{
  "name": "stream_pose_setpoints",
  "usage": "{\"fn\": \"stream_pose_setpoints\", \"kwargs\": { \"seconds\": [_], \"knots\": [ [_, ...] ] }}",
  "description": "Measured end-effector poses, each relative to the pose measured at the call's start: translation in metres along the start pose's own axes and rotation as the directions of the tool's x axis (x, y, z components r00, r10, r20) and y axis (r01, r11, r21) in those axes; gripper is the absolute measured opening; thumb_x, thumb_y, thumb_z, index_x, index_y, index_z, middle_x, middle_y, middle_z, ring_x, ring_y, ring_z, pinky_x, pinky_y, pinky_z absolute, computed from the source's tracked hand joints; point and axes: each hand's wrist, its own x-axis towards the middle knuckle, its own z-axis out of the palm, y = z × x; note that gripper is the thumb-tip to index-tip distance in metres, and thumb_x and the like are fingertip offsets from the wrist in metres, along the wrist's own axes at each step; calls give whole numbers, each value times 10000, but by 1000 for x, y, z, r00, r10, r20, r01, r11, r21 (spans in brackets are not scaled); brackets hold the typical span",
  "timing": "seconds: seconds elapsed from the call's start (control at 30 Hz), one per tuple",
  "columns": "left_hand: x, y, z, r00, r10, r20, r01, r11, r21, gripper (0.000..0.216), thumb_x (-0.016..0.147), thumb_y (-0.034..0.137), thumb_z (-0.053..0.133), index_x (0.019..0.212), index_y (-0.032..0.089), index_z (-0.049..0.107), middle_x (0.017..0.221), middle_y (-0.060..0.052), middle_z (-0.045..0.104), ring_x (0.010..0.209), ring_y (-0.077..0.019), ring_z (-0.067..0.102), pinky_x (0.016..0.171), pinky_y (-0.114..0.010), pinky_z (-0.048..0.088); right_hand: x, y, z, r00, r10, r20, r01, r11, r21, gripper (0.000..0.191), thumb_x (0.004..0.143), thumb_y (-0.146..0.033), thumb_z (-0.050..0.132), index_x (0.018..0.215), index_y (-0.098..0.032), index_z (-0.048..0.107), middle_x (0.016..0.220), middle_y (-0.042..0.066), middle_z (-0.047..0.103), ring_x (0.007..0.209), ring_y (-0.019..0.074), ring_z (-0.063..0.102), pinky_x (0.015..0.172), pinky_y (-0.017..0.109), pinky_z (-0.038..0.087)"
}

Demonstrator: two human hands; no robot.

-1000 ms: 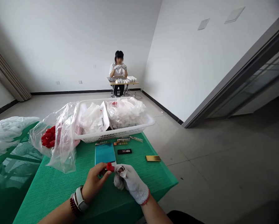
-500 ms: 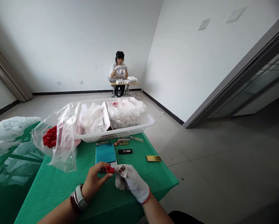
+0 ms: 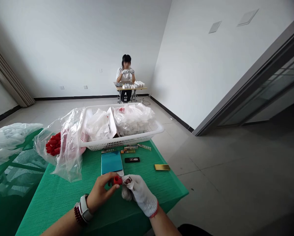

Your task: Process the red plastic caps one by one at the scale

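Note:
Bare, with a watch and beads at the wrist, my left hand [image 3: 103, 190] pinches a small red hollow plastic piece [image 3: 117, 180] between thumb and fingers; a round opening in it faces me. My right hand [image 3: 138, 191] wears a white knitted glove, torn at the thumb, where skin shows through. Its fingers are curled closed close against the red piece's right side. Whatever they grip is hidden. Just beyond the hands lies a flat device with a shiny blue top [image 3: 111, 162].
Behind stands a white plastic basket [image 3: 105, 144] of bagged white parts. A clear bag [image 3: 71, 164] with red pieces [image 3: 53, 144] sits at left. A black bar [image 3: 132, 160], a gold box [image 3: 162, 167] and several thin packets lie on the green cloth [image 3: 63, 193]. A person [image 3: 125, 73] sits at a far table.
The red piece has turned slightly and moved a little right, closer to my gloved hand. Both hands stay in nearly the same place.

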Motion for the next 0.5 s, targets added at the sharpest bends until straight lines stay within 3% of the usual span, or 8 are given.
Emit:
{"fn": "stream_pose_setpoints", "kwargs": {
  "seconds": [0.1, 0.2, 0.33, 0.5],
  "knots": [
    [-1, 2, 2, 986, 153, -73, -143, 982, 125, 177, 872, 276, 626, 1034, 212, 657, 969, -75, 725, 876, -200, 676, 749, -295, 533, 5, 6, -5, 999, 23, -42, -21, 999, 46, 530, 855, -616, 520, 682, -122, 607, 524, 19, 576, 429, 102, 518, 425, 200, 394],
    [-2, 4, 4, 973, 190, -129, -163, 968, 191, 151, 880, 253, 611, 1015, 216, 666, 940, -71, 730, 820, -187, 677, 715, -284, 529, 6, 4, -4, 999, 8, -36, -7, 1000, 30, 527, 858, -614, 520, 670, -130, 607, 535, 20, 586, 439, 95, 511, 432, 196, 391],
    [-3, 3, 3, 992, -2, -126, 16, 993, 115, 211, 899, 366, 574, 917, 179, 671, 690, -21, 657, 554, -124, 556, 518, -218, 430, 0, -7, 3, 1000, -12, 20, 13, 999, -45, 567, 871, -648, 467, 717, -125, 624, 563, 21, 582, 454, 91, 505, 441, 194, 389],
    [-1, -5, 2, 967, -254, -31, 245, 954, -174, 451, 946, 483, 438, 669, 148, 560, 538, 8, 518, 479, -100, 449, 469, -203, 326, -6, -12, 14, 981, -175, 86, 191, 953, -234, 538, 897, -615, 455, 846, -128, 677, 651, 21, 560, 564, 101, 482, 517, 213, 367]
  ]
}}
